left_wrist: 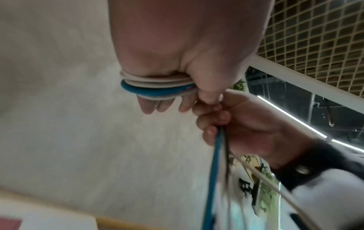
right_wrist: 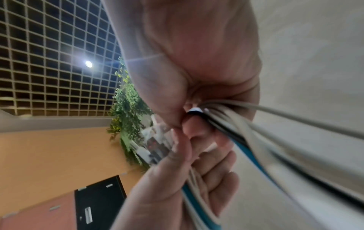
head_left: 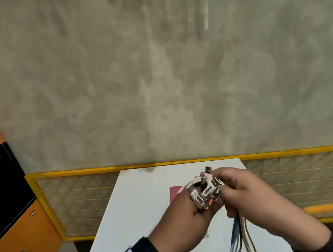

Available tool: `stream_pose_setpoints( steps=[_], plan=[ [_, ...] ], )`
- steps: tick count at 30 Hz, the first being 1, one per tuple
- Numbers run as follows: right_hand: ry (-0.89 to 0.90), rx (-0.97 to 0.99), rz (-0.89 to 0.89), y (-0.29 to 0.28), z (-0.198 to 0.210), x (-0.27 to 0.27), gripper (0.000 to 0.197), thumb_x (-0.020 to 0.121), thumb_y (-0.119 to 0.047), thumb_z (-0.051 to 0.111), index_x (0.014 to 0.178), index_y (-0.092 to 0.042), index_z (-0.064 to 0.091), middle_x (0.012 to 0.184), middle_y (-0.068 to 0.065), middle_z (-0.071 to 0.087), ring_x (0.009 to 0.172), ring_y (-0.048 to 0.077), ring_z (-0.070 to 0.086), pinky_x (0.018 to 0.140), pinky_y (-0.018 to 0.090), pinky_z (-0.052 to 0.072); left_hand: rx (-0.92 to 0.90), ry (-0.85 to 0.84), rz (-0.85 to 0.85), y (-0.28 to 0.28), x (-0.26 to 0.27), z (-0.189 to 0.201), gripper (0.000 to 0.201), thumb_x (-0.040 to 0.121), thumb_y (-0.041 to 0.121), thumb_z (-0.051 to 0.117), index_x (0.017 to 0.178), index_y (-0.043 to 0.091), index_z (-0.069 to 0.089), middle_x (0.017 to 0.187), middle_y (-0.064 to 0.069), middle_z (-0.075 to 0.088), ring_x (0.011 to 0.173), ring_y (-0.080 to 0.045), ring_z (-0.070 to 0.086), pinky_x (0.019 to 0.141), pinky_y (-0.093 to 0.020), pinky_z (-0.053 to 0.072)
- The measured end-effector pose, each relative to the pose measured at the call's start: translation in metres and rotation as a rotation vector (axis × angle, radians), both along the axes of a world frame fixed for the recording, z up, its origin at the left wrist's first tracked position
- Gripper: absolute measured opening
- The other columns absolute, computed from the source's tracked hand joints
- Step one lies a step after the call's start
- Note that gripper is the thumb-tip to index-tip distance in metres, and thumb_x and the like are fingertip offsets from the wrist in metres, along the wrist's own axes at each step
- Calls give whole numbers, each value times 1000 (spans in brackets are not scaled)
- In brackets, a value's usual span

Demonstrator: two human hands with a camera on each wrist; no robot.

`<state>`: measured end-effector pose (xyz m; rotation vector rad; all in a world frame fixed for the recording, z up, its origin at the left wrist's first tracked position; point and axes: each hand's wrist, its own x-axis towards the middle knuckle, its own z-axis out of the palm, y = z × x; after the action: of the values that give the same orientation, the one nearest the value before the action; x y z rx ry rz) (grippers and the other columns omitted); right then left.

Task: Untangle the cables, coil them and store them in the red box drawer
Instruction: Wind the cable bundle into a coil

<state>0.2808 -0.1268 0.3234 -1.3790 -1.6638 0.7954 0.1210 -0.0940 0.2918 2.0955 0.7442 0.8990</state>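
Both fists grip the cables (head_left: 206,191): left hand (head_left: 187,211) wears the coil, loose tails hang straight below the right hand (head_left: 239,192).

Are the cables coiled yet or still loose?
Partly coiled. Several loops of the cables wrap around the left hand, while long tails hang loose below the right hand.
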Motion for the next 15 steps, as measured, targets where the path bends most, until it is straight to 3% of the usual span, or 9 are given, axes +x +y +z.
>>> stream_pose_setpoints(
  steps=[4,6,9,11,13,15],
  plan=[
    [243,55,95,-16,10,-8,34,96,-14,54,119,-36,66,60,-5,57,55,14,56,60,25,47,-64,-158,63,9,-5,10,31,89,56,52,106,34,67,100,1,72,96,-15,67,88,-37,52],
    [221,138,139,-24,10,-15,52,92,-17,54,130,-53,54,66,-10,61,62,8,60,66,19,48,-210,-364,114,15,-6,14,43,87,58,57,120,33,68,117,-2,72,104,-8,64,94,-36,50],
    [12,238,90,-27,0,-33,72,95,-20,51,131,-75,21,80,-32,64,79,-7,61,72,8,43,-600,-717,-7,13,4,29,55,87,54,56,127,17,65,131,-3,67,123,-10,60,107,-35,45],
    [-65,264,45,-28,-5,-44,73,90,-32,44,130,-78,3,89,-27,60,81,-5,54,77,12,43,-774,-816,-56,7,11,38,62,84,50,50,128,9,63,129,-3,68,125,-13,60,108,-32,43],
    [-81,288,20,-26,-9,-47,74,86,-34,38,129,-76,-5,104,-24,54,89,-5,49,91,19,44,-875,-855,-77,3,13,41,64,81,51,50,126,8,64,126,-6,70,126,-16,59,112,-37,39],
    [-98,306,17,-27,-10,-47,75,85,-33,38,126,-79,-4,106,-33,54,90,-8,53,98,20,43,-904,-850,-74,3,12,42,65,79,52,52,124,7,66,124,-7,71,126,-17,59,114,-40,36]
  ],
)
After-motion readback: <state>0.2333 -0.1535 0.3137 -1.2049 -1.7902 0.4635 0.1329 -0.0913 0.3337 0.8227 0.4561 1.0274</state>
